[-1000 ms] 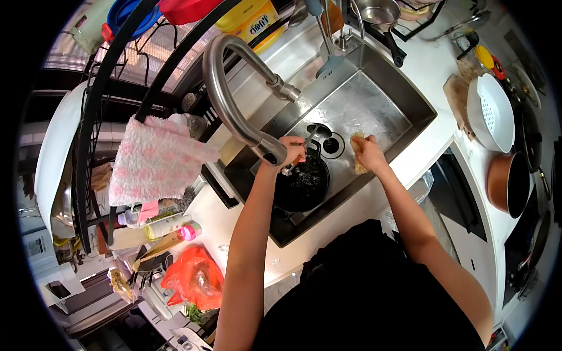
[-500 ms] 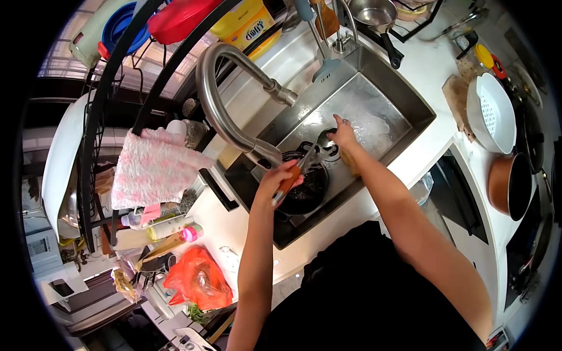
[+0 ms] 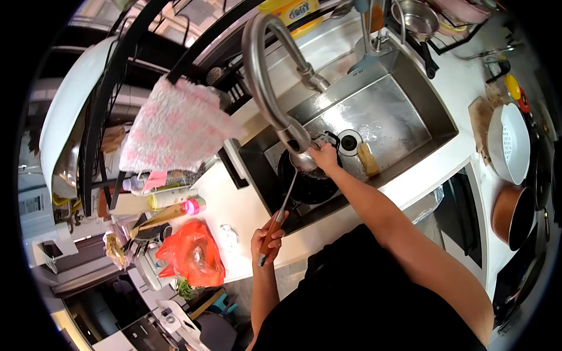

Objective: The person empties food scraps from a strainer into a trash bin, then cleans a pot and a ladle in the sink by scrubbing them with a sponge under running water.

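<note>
Of the writing, the yellow tub (image 3: 293, 14) behind the faucet (image 3: 263, 76) bears a label in blue and white, its characters too small and skewed to read. The gray spatula (image 3: 364, 63) at the sink's far corner carries tiny dark marks, also unreadable.

The ladle (image 3: 285, 202) slants across the near left part of the sink (image 3: 404, 105). Its long axis runs from the wooden handle, low and toward the person, up and slightly right to the metal bowl, which points away from the body. The bowl is just below the faucet's thick, near end and over the black pot (image 3: 319, 190); the handle's end reaches out past the sink's near rim.

The left hand (image 3: 268, 238) is closed around the wooden handle, fingers curled over it, the forearm coming up almost straight from below. The right arm stretches in diagonally from the lower right, and the right hand (image 3: 325, 158) is at the bowl's edge, fingers bent toward it. Their tips are partly hidden, so how firmly they close cannot be told.

The yellowish sponge (image 3: 368, 161) lies on the sink floor, right of the drain (image 3: 350, 142). On the tabletop (image 3: 234, 257), left of the sink, sits a red bag (image 3: 193, 254).
</note>
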`<move>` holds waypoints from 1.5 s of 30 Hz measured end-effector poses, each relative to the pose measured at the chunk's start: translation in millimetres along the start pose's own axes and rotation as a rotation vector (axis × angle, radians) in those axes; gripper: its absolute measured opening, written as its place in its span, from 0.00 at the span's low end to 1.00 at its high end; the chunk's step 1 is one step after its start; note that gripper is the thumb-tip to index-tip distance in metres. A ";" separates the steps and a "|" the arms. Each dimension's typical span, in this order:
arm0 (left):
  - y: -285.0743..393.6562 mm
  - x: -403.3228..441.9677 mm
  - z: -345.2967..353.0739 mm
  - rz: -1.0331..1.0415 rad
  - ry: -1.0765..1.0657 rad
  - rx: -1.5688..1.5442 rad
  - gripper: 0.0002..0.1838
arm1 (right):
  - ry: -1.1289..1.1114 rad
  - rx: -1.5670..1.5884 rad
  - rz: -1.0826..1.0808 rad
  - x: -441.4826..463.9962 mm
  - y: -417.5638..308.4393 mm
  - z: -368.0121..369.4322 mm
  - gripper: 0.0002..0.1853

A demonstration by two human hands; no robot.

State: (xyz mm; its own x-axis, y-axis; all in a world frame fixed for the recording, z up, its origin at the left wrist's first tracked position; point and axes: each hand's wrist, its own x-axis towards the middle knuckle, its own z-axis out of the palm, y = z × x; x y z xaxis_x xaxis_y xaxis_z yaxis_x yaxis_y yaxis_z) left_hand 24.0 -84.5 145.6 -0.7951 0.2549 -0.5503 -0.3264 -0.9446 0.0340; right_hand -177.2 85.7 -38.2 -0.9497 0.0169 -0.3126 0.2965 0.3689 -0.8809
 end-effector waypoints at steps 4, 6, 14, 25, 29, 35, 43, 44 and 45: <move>-2.1 -2.9 -13.1 -0.021 0.004 0.008 0.36 | -0.121 0.288 0.207 -23.2 -11.7 28.2 0.28; -2.0 1.3 -19.5 -0.075 0.010 0.037 0.30 | -0.108 0.077 0.037 -12.9 -8.1 19.4 0.28; -9.5 22.0 -42.9 -0.102 0.236 0.272 0.18 | 0.083 -0.651 -0.029 23.6 54.1 -95.2 0.11; -22.6 65.6 -72.4 -0.140 0.442 0.323 0.14 | -0.410 -0.998 -0.008 27.7 107.8 -73.6 0.17; -24.3 70.4 -76.5 -0.168 0.404 0.355 0.12 | -0.469 -0.864 -0.080 66.8 295.2 -35.3 0.19; -22.7 79.5 -97.2 -0.137 0.438 0.409 0.03 | -0.327 -0.943 -0.292 28.8 102.6 -71.6 0.20; -33.4 79.0 -97.6 -0.123 0.487 0.599 0.15 | -0.629 -1.046 -0.900 -7.0 14.8 30.0 0.17; -34.1 78.8 -99.2 -0.090 0.477 0.644 0.10 | -0.653 -1.048 -0.913 -5.6 31.4 36.3 0.17; -33.9 78.3 -100.3 -0.058 0.467 0.695 0.07 | -0.636 -1.148 -0.849 -4.2 48.7 36.6 0.16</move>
State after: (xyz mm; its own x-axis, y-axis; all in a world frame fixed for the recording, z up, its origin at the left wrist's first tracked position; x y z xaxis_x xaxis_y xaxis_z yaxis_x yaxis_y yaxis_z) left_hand 24.0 -53.3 17.8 -0.5238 0.0432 -0.8507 -0.7226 -0.5513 0.4169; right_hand -155.1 69.5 -92.8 -0.5081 -0.8278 -0.2379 -0.7980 0.5564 -0.2314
